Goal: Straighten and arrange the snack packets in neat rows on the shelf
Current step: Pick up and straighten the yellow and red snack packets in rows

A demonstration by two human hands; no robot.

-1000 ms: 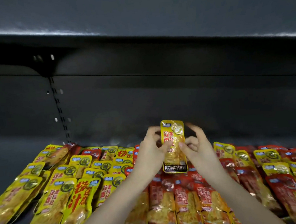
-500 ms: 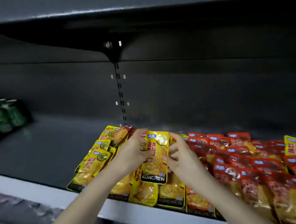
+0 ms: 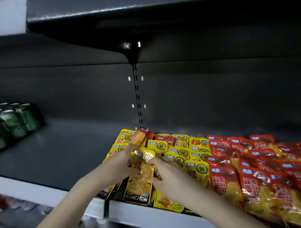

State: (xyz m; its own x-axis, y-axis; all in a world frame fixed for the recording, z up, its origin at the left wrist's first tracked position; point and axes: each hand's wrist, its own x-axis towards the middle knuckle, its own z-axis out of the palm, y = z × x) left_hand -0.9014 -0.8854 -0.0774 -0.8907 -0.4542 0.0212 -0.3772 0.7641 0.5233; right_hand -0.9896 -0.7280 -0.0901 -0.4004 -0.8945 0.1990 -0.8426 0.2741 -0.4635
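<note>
We see a dim shelf, back in shadow; glare spot on yellow packet near front edge; cans at left blurred; edges bend.

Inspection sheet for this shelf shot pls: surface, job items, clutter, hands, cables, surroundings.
Surface: dark shelf, bare at the left.
Job's things: held packet, yellow, at the shelf front; yellow packets in rows, red packets to their right.
Clutter: one stray packet lies askew on the back yellow row.
Hands: left hand and right hand both grip the held packet.
Cables: nothing seen.
Surroundings: green cans far left; upper shelf overhead.
</note>
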